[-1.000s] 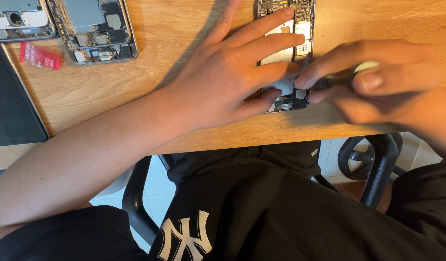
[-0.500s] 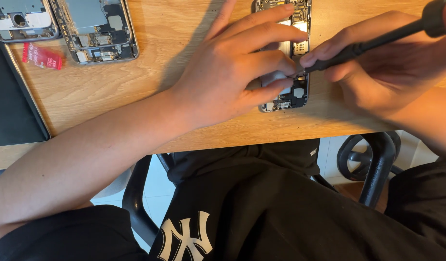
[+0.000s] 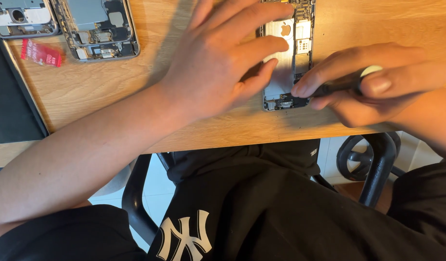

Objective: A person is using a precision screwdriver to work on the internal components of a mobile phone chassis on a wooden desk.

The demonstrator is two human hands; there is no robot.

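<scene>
Head view: the right hand [image 3: 372, 84] has swung its dark screwdriver [image 3: 336, 88] lower, tip now at the open phone's [image 3: 288, 58] bottom end. The left hand [image 3: 223, 58] (fingers spread flat) presses that phone onto the wooden table [image 3: 136, 96].

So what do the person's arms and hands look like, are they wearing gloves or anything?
No gloves. Both the left hand and the right hand are bare, with short, plain fingernails. No rings, watch or bracelet show. The forearms are bare too, with no long sleeves reaching the wrists. Black fabric shows only at the bottom corners of the picture, near the upper arms, probably short sleeves of a black top.
</scene>
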